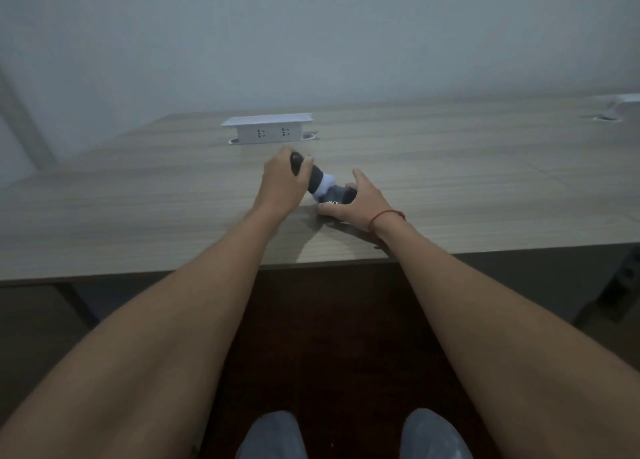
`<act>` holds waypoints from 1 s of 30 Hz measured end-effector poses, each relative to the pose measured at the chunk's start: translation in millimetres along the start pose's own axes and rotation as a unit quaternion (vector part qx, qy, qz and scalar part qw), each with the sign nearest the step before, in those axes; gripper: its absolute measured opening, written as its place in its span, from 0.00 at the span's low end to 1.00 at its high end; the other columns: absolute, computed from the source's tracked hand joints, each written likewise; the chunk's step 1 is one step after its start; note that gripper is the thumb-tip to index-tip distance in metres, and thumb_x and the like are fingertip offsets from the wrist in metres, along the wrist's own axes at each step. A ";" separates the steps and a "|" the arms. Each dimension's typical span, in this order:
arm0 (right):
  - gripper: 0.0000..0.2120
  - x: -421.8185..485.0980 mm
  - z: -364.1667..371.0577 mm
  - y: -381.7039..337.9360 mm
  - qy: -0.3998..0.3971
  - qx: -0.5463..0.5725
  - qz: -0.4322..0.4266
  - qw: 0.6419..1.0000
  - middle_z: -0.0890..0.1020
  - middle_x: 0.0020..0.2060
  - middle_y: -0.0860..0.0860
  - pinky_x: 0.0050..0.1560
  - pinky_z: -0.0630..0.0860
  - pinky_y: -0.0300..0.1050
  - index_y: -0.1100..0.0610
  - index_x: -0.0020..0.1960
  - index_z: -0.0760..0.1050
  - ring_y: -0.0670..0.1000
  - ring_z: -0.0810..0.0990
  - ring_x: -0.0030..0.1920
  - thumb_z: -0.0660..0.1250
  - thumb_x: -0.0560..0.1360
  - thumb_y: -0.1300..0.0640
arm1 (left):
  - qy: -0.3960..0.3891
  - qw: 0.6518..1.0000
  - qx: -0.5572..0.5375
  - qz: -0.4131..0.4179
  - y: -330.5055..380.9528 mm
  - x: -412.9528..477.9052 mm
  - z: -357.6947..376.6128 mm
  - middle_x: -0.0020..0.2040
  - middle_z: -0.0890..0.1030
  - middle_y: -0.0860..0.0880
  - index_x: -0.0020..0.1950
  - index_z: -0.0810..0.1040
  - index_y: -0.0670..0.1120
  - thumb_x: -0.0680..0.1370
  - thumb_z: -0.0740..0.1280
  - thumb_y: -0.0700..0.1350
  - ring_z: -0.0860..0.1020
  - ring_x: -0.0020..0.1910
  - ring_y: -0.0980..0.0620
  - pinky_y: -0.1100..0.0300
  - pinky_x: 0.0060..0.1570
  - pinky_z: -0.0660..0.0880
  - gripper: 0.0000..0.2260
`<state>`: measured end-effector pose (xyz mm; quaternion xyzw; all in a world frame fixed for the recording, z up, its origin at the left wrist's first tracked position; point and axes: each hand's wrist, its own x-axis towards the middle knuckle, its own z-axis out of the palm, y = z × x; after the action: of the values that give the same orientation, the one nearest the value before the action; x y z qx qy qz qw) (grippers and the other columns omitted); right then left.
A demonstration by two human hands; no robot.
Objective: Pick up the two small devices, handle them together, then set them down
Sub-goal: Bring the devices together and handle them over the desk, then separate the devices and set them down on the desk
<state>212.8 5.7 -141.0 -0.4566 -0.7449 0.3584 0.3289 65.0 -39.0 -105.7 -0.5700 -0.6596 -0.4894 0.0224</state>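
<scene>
Two small dark devices meet at the middle of the wooden desk [138,216]. My left hand [282,184] is wrapped around the first device [313,178], a dark cylinder with a pale whitish tip that tilts down to the right. That pale tip touches the second device [337,197], a dark block with white lettering low on the desk surface. My right hand [360,198] grips this block with the thumb in front and the fingers over its far side. A red string circles my right wrist.
A white pop-up socket box [266,129] stands on the desk just behind the hands. Another cable port and a white object [620,103] sit at the far right corner. The desk's front edge runs below my forearms; my knees show at the bottom.
</scene>
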 end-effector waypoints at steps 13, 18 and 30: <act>0.53 -8.4 -0.6 -5.0 -0.001 0.000 0.004 1.000 0.67 0.72 0.55 0.62 0.68 0.49 0.55 0.77 0.49 0.57 0.69 0.68 0.77 0.64 0.44 | -0.026 1.000 0.010 0.001 3.4 -8.4 -4.0 0.41 0.76 0.44 0.47 0.74 0.38 0.78 0.65 0.48 0.75 0.40 0.45 0.54 0.41 0.73 0.12; 0.54 -11.0 0.0 -7.0 0.000 -0.015 0.008 1.000 0.66 0.73 0.54 0.66 0.69 0.54 0.54 0.77 0.50 0.57 0.67 0.70 0.76 0.62 0.39 | 0.021 0.993 0.024 -0.115 -20.6 -21.8 -3.6 0.51 0.77 0.40 0.55 0.74 0.38 0.79 0.64 0.50 0.77 0.49 0.43 0.51 0.48 0.75 0.15; 0.39 -13.7 1.7 -6.6 0.040 -0.090 -0.052 0.994 0.68 0.71 0.54 0.67 0.68 0.51 0.56 0.74 0.61 0.55 0.68 0.69 0.70 0.70 0.39 | -0.016 0.977 0.153 -0.149 -29.6 -25.0 -13.0 0.54 0.78 0.42 0.54 0.75 0.40 0.77 0.60 0.60 0.77 0.52 0.42 0.54 0.45 0.72 0.23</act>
<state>213.5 -9.4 -138.7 -0.4589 -0.7832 0.2533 0.3345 43.9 -62.2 -132.0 -0.4630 -0.8045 -0.3712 0.0254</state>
